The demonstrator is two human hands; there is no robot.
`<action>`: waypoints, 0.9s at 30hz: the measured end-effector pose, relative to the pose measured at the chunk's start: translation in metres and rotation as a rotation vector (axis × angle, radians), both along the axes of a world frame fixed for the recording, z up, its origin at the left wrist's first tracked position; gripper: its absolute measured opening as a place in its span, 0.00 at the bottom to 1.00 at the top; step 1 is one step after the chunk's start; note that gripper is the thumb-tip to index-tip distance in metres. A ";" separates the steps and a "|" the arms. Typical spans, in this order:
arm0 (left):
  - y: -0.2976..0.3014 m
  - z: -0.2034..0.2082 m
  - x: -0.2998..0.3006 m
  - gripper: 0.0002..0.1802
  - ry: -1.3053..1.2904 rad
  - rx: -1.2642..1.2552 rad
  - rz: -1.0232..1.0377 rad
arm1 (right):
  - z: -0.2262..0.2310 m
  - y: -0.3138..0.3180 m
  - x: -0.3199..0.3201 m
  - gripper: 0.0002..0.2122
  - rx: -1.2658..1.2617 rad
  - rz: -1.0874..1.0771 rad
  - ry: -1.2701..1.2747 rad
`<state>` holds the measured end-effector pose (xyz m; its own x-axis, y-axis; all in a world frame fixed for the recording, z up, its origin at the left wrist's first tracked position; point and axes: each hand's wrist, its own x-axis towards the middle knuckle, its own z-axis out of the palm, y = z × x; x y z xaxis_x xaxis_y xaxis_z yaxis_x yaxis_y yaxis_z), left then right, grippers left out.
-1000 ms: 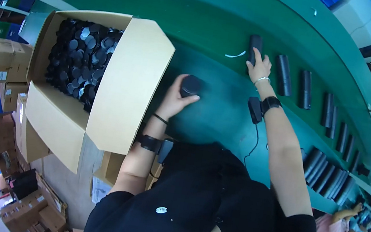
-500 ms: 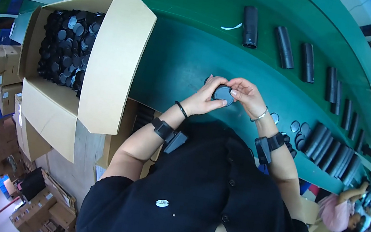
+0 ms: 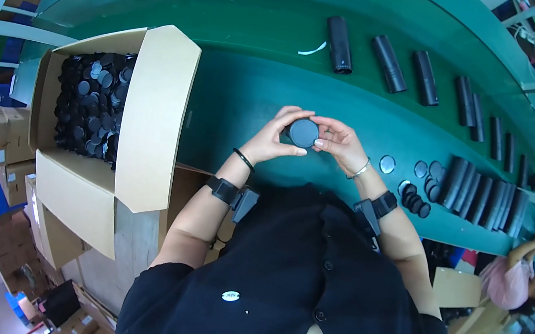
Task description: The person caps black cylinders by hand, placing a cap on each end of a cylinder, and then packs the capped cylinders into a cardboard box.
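Note:
A round black cap faces up between my two hands over the green bench. My left hand curls round its left side, thumb below and fingers above. From the other side my right hand pinches its rim with thumb and fingers. Whether a tube sits behind the cap is hidden. Right of my hands, loose round discs lie on the bench, with a small cluster of black caps nearer to me. Beyond them a row of black tubes lies side by side.
An open cardboard box full of dark round caps stands on the left. Several black tubes are spaced along the green conveyor belt at the back. A white strip lies there too. A person in pink is at far right.
The view has shifted, so the box and bench sit lower. My hands have moved slightly left relative to my body, and the cap now turns its flat face more fully upward.

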<state>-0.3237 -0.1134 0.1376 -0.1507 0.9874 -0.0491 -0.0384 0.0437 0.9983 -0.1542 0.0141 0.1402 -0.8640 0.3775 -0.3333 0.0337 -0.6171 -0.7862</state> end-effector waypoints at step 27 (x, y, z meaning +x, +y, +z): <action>-0.023 -0.012 0.030 0.43 0.158 -0.028 0.019 | 0.011 -0.012 0.023 0.34 0.837 0.230 -0.076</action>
